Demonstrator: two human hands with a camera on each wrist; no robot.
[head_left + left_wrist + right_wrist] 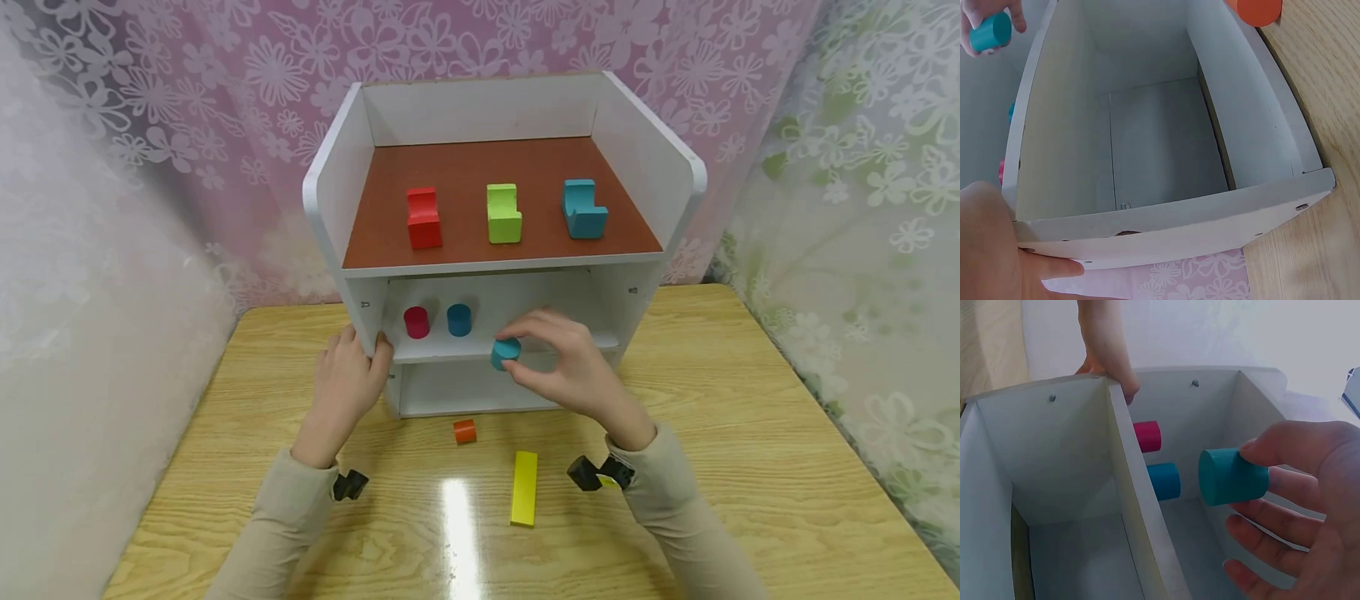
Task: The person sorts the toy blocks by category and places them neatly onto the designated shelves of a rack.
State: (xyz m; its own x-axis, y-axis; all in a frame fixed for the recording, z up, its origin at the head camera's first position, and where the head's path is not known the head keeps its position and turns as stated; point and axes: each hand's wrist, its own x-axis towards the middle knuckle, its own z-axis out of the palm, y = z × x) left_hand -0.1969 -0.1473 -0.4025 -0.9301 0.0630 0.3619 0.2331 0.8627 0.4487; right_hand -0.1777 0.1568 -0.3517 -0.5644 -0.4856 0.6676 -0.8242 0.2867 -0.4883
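My right hand (566,362) pinches a teal cylinder block (506,354) between thumb and fingers, in front of the middle shelf's edge. On that shelf stand a crimson cylinder (416,322) and a blue cylinder (459,320), side by side toward the left. My left hand (348,375) grips the left side panel of the white shelf unit (510,261), its thumb at the front edge. In the left wrist view, the fingers (1054,269) lie along the panel's outer face. The right wrist view shows the teal cylinder (1232,477) close to the blue one.
On the brown top board sit a red block (424,218), a lime green block (503,214) and a teal block (583,209), each with a curved notch. An orange cylinder (465,431) and a yellow bar (524,489) lie on the wooden table (750,467) before the unit.
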